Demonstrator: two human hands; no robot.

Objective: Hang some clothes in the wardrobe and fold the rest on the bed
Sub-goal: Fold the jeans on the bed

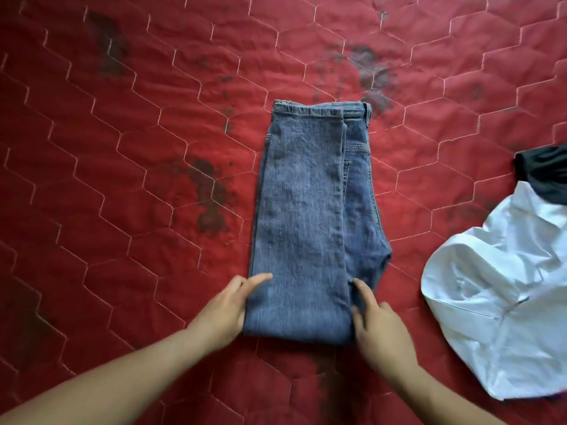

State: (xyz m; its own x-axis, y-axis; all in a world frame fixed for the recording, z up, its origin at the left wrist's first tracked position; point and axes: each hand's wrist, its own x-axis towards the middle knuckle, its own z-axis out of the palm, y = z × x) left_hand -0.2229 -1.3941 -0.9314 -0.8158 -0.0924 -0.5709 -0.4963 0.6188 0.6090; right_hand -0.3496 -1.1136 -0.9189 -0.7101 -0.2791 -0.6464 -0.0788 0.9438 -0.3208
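A pair of blue jeans (310,216) lies folded lengthwise on the red quilted bed (138,148), waistband at the far end and the fold at the near end. My left hand (225,305) rests against the left near edge of the jeans, thumb lying on top of the denim and fingers tucked under the edge. My right hand (379,326) touches the right near edge with straight fingers pointing away from me. Both forearms reach in from the bottom of the view.
A crumpled white shirt (503,302) lies at the right of the bed, with a dark garment (543,176) partly over its far end. The red bedcover has dark stains in several spots.
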